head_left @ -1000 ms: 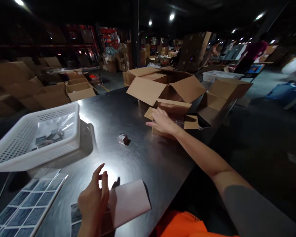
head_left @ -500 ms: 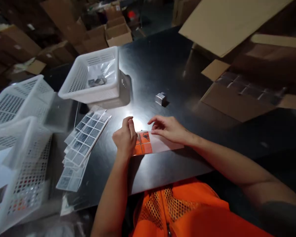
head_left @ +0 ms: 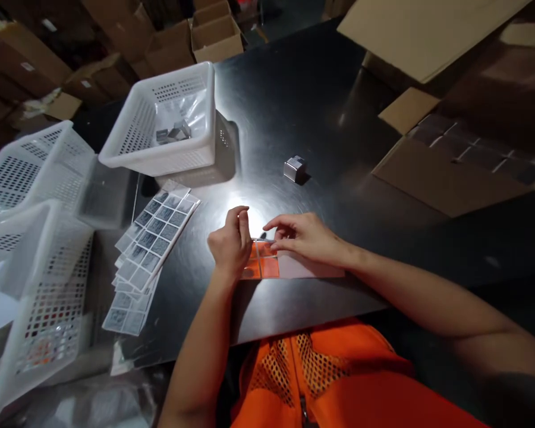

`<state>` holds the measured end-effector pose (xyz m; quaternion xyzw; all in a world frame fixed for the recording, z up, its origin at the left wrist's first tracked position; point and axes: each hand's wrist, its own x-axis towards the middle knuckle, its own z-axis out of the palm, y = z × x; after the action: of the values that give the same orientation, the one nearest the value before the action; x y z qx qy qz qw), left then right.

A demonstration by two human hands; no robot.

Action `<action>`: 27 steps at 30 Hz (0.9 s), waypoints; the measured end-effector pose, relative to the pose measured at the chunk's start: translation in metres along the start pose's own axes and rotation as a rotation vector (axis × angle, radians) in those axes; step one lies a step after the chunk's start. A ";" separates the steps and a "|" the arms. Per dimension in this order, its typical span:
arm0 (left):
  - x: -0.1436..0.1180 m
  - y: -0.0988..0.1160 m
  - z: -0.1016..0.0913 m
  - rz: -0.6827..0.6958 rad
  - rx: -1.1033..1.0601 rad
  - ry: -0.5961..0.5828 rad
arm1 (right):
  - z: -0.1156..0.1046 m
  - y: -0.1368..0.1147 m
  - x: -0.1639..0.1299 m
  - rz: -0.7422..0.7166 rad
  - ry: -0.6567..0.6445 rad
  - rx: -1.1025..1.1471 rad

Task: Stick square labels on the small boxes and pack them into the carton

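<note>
A sheet of orange square stickers with a pale blank part lies on the metal table close to its front edge. My left hand is closed at the sheet's left end, its thumb pointing up and its curled fingers covering that end. From the right, my right hand reaches over the sheet, thumb and bent fingers at the upper orange squares. A small dark spot shows between its fingertips; the exact grip is partly hidden. Beyond the hands a shiny silver cube sits on the table.
Several grey-printed sticker sheets lie fanned at left. A white basket behind them holds silver cubes and a clear bag. More white baskets stand at far left. An open carton with packed rows is on the right; cardboard boxes fill the background.
The view has shifted slightly. My right hand's thumb and fingers have come further over the upper orange squares, and the sheet's upper edge there looks different. My left hand stays closed at the left end.
</note>
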<state>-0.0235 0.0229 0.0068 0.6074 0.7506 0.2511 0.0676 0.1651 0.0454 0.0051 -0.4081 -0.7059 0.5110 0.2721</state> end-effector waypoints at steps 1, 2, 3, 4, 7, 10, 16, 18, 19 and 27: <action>0.000 -0.001 0.000 0.006 0.002 -0.003 | 0.000 0.000 0.000 0.002 0.004 -0.027; 0.001 -0.001 0.001 0.015 0.007 -0.006 | 0.000 0.000 0.000 0.002 0.011 -0.062; 0.001 -0.002 0.001 0.026 0.015 -0.006 | 0.000 -0.001 0.000 0.002 0.020 -0.098; 0.001 -0.003 0.002 0.041 0.023 -0.003 | 0.000 -0.001 0.000 0.001 0.031 -0.130; 0.002 -0.006 0.005 0.081 0.040 0.003 | 0.003 -0.004 0.000 0.014 0.063 -0.174; 0.001 -0.008 0.006 0.107 0.042 0.007 | 0.006 -0.002 0.001 0.028 0.114 -0.178; 0.007 -0.007 -0.001 0.015 0.147 -0.042 | 0.015 0.008 -0.004 -0.490 0.190 -0.477; 0.011 -0.008 -0.004 -0.026 0.180 -0.071 | 0.014 0.001 -0.009 -0.688 0.170 -0.530; 0.014 -0.010 -0.005 -0.039 0.190 -0.074 | 0.011 -0.005 -0.011 -0.744 0.160 -0.517; 0.018 -0.011 -0.005 0.012 0.290 -0.152 | -0.073 -0.003 0.047 -0.176 0.591 -0.619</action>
<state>-0.0399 0.0369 0.0100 0.6324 0.7682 0.0938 0.0341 0.1981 0.1209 0.0307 -0.5376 -0.7496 0.1115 0.3698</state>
